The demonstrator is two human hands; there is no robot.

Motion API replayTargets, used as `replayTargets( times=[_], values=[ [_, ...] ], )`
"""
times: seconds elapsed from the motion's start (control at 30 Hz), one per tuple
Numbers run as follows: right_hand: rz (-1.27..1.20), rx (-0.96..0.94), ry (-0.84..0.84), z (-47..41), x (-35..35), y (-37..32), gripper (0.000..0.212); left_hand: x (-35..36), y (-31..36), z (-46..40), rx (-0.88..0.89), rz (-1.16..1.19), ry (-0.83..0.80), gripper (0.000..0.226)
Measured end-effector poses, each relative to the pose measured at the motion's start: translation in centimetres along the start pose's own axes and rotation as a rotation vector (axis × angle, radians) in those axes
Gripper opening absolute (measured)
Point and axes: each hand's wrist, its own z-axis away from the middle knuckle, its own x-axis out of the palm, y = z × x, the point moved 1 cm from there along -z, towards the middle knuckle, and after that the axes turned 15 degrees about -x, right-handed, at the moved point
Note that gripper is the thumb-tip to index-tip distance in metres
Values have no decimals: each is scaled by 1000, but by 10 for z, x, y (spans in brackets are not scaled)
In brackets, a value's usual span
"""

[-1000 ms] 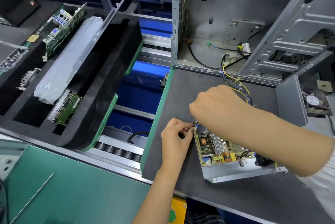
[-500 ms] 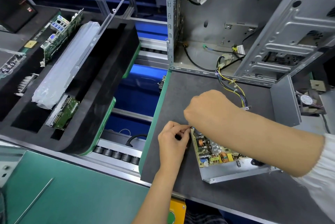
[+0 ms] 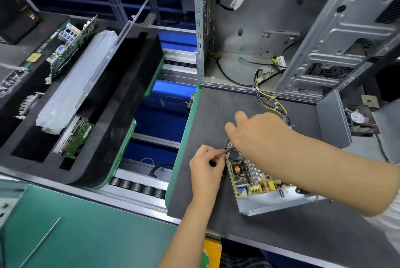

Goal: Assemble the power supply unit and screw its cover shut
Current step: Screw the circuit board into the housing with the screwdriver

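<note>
My left hand (image 3: pixel 206 167) pinches a small dark part at the open power supply's (image 3: pixel 255 179) corner | my right hand (image 3: pixel 257 131) hovers above, fingers loose | supply on grey mat (image 3: pixel 216 116)

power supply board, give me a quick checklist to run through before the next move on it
1. Circuit board seated in the metal tray: ok, it lies inside, though whether it is fully seated cannot be told.
2. Left hand holding a small part at the board's near corner: ok, its fingers pinch something thin; what it is cannot be told.
3. Right hand free of the board: ok, fingers spread above the corner, gripping nothing visible.
4. Wire bundle clear of the tray edge: cannot tell, the right arm hides where it lands.
5. Cover on: not ok, the board is exposed.
6. Screwdriver at hand: cannot tell, none in view.
</note>
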Motion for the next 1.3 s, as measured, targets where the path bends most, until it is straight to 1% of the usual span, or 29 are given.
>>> replayTargets(
  times=[0.03, 0.07, 0.1, 0.17, 0.2, 0.3, 0.43, 0.53, 0.6, 0.67, 0.7, 0.73, 0.8, 0.87, 0.93, 0.97, 1.03, 1.07, 1.1, 1.17, 1.23, 1.3],
  values=[
    [-32, -4, 12, 2, -1, -1, 34, 0, -1, -1, -11, 4, -6, 16],
    [-44, -20, 12, 3, -2, -1, 39, 0, -2, -1, -14, 5, -5, 16],
    [-53, -31, 15, 4, -4, -1, 38, 0, -2, 0, -15, 11, 1, 16],
    [-43, -49, 0, 6, -8, 0, 28, -2, -3, 2, -14, 34, 25, 16],
    [-33, -49, -18, 7, -11, 0, 27, -2, -3, 3, -11, 41, 35, 16],
    [-67, -40, -35, 8, -13, 1, 39, -2, -4, 4, 12, 26, 32, 15],
    [-97, 7, -63, 7, -12, 1, 38, -2, -5, 4, 35, 27, 25, 15],
    [3, 39, -33, 3, -11, 0, 39, -1, -6, 3, 56, 19, 32, 14],
    [48, 52, -12, 2, -7, 2, 34, -1, -6, 3, 60, 18, 29, 15],
    [3, 54, -13, 4, -6, 4, 21, -1, -7, 2, 62, 23, 25, 15],
    [-52, 49, -9, 6, -6, 6, 23, -1, -8, 2, 60, 24, 24, 15],
    [-111, 32, -2, 7, -8, 6, 32, -1, -8, 1, 58, 23, 22, 15],
    [-164, -2, 25, 6, -10, 8, 40, -2, -9, 1, 56, 19, 19, 14],
    [-114, -8, 51, 2, -11, 6, 32, -2, -8, -1, 44, 36, 13, 15],
    [8, -26, 55, -1, -14, 5, 12, -3, -7, -1, 11, 76, -1, 15],
    [59, -29, 64, -2, -14, 4, 6, -4, -5, 0, 0, 94, -13, 14],
    [102, -6, 95, -3, -15, 4, 23, -10, 0, 0, 31, 125, -45, 16],
    [97, 13, 102, -3, -14, 5, 29, -14, 5, -1, 80, 150, -68, 20],
    [77, 22, 116, -4, -14, 5, 30, -19, 12, -1, 142, 175, -94, 26],
    [33, 10, 148, -7, -11, 5, 26, -24, 30, -4, 245, 195, -159, 36],
    [-100, -24, 150, -11, -11, 5, 26, -24, 44, -9, 288, 158, -189, 36],
    [-299, -77, 131, -11, -12, 13, 24, -24, 49, -14, 298, 125, -167, 30]
  ],
)
